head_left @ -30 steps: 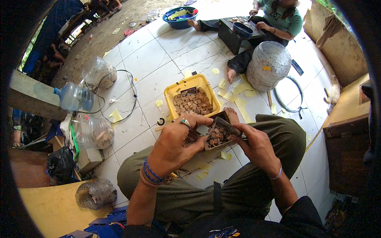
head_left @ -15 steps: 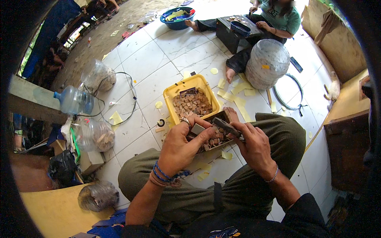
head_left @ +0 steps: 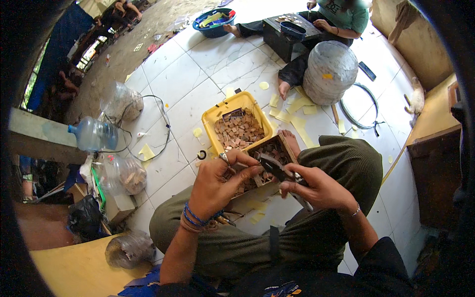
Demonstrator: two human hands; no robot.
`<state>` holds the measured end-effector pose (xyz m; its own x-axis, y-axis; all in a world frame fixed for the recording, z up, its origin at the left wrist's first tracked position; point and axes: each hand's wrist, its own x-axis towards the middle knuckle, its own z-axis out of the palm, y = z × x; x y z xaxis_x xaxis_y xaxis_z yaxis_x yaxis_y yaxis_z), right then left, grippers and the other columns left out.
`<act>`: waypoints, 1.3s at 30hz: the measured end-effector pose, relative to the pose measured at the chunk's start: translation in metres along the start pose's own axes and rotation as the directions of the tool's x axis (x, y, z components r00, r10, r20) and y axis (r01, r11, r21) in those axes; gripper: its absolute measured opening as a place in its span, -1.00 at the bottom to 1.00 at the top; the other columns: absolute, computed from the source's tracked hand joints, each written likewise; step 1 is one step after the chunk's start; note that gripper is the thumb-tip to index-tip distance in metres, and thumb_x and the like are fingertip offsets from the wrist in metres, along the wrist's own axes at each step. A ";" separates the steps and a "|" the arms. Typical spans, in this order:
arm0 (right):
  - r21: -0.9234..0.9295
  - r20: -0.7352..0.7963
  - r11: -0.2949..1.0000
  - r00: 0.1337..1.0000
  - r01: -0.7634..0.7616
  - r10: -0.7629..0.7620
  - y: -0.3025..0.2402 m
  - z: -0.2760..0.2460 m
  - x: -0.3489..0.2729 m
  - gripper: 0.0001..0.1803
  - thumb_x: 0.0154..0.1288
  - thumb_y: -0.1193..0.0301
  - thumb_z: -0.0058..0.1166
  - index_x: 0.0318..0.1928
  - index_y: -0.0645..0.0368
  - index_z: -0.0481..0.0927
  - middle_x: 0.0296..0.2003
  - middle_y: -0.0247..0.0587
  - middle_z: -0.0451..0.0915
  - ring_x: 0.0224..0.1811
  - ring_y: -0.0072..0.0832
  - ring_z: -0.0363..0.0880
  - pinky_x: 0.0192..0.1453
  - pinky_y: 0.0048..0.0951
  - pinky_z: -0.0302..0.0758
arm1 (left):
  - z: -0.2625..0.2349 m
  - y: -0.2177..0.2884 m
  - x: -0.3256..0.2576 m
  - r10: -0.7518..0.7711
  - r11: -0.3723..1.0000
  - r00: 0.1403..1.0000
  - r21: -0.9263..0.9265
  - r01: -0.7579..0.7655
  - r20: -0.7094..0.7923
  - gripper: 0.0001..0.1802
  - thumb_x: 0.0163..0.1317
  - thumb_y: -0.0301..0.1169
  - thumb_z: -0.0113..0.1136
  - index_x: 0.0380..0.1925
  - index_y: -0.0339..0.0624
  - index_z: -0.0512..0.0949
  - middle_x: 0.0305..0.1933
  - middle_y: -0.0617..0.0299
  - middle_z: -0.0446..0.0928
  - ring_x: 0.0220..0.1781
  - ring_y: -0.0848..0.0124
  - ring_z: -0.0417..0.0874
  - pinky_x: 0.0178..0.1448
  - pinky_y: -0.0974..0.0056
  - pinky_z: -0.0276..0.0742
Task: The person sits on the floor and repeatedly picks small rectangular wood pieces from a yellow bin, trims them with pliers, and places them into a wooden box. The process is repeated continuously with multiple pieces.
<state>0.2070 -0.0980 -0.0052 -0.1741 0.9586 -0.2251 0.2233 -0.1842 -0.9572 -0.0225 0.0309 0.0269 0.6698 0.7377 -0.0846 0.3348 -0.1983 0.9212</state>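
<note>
My right hand [head_left: 321, 187] is closed round a pair of dark-jawed pliers [head_left: 273, 167], one metal handle sticking out below the fingers. The jaws point left, close to the fingertips of my left hand [head_left: 220, 180]. Its thumb and index finger pinch together at the jaws; whatever is between them is too small to make out. Both hands are above a wooden box [head_left: 289, 148] with dividers, partly hidden by my fingers, that holds small brown pieces. Against its far side stands a yellow plastic tub [head_left: 210, 129], with many small brown square pieces [head_left: 240, 129] inside.
Yellow paper scraps [head_left: 302, 126] lie on the white tiles. Beyond are a wrapped clear container [head_left: 330, 74], a coiled cable [head_left: 350, 116] and a person [head_left: 341, 20] at a black box [head_left: 282, 39]. Clear jugs [head_left: 98, 133] stand at left; a cat [head_left: 414, 101] lies at right.
The pliers have tilted, their jaws meeting my left fingertips and a handle showing below my right hand. My right hand has turned and dropped slightly. The whole view has shifted slightly.
</note>
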 end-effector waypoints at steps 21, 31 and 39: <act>0.864 -0.418 0.462 0.799 0.201 0.433 -0.007 -0.023 -0.012 -0.43 0.69 -0.08 -0.15 0.36 0.10 0.38 -0.23 -0.42 0.62 -0.23 -0.67 0.55 -0.06 -0.51 0.55 | 0.072 -0.114 0.066 0.235 0.814 0.963 0.515 -0.267 0.128 -0.72 0.36 -0.29 0.35 0.03 -0.04 0.68 -0.27 -0.06 0.71 -0.20 -0.05 0.75 -0.12 -0.02 0.68; 0.944 -0.244 0.322 0.803 0.068 0.543 -0.021 -0.034 -0.019 -0.46 0.69 -0.12 -0.20 0.28 0.03 0.44 -0.27 -0.38 0.63 -0.38 -0.64 0.48 -0.30 -0.55 0.43 | 0.016 -0.227 0.145 -0.282 0.544 0.958 0.813 0.209 -0.057 -0.57 0.35 -0.04 0.25 0.03 -0.06 0.74 -0.17 0.01 0.78 -0.10 0.02 0.81 -0.06 -0.03 0.71; 0.957 -0.219 0.282 0.795 0.064 0.566 -0.021 -0.035 -0.011 -0.51 0.74 0.03 -0.29 0.32 0.15 0.36 -0.24 -0.16 0.66 -0.35 -0.52 0.53 -0.29 -0.54 0.43 | 0.005 -0.344 0.172 -0.432 0.497 0.894 0.797 0.344 -0.117 -0.59 0.31 -0.18 0.37 0.00 -0.25 0.67 -0.04 -0.13 0.75 0.05 -0.12 0.74 0.14 -0.07 0.66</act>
<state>0.2380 -0.0968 0.0241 0.1981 0.7055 -0.6805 -0.8663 -0.1988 -0.4583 -0.0190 0.2231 -0.3069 0.3770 0.8206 -0.4295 0.9248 -0.3591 0.1255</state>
